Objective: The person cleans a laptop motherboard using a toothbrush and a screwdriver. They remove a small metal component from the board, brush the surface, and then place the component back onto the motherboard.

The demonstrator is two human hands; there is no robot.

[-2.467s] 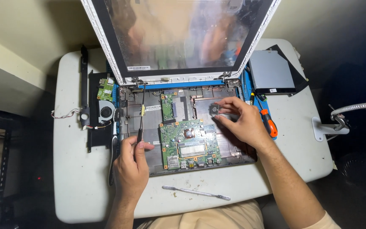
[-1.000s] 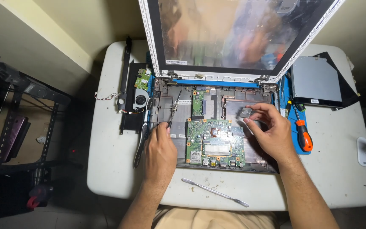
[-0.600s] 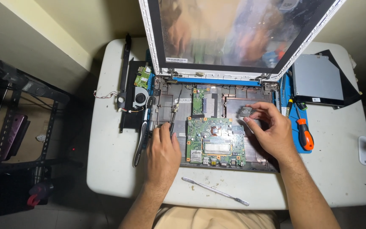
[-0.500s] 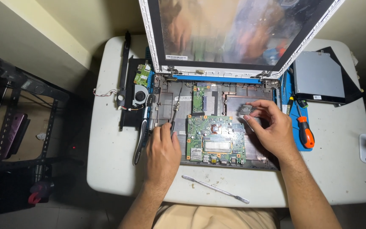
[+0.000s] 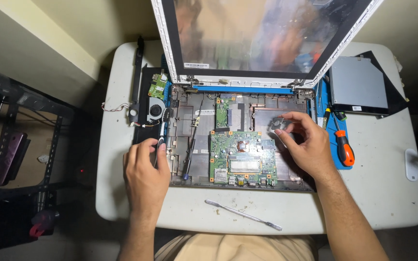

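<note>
An opened laptop base (image 5: pixel 189 174) lies on a white table (image 5: pixel 388 203), with its green motherboard (image 5: pixel 240 157) bare and its screen (image 5: pixel 267 38) tilted up at the back. My right hand (image 5: pixel 308 147) hovers over the base's right half, fingertips pinching a small dark part (image 5: pixel 277 123). My left hand (image 5: pixel 145 176) rests palm down on the base's left edge, with its fingers over a slim black strip (image 5: pixel 160 143). A thin black screwdriver (image 5: pixel 190 150) lies inside the base, just right of that hand.
An orange-handled screwdriver (image 5: pixel 344 147) lies on a blue mat right of the base. A grey drive (image 5: pixel 358 92) sits at the back right. A metal pry tool (image 5: pixel 243 215) lies at the front edge. A cooling fan (image 5: pixel 156 110) and small green board (image 5: pixel 158 87) are at the left. A dark shelf (image 5: pixel 20 159) stands beside the table.
My left hand has let go of the screwdriver it held upright and has settled on the base's left edge. My right hand stays on the small dark part, slightly lifted.
</note>
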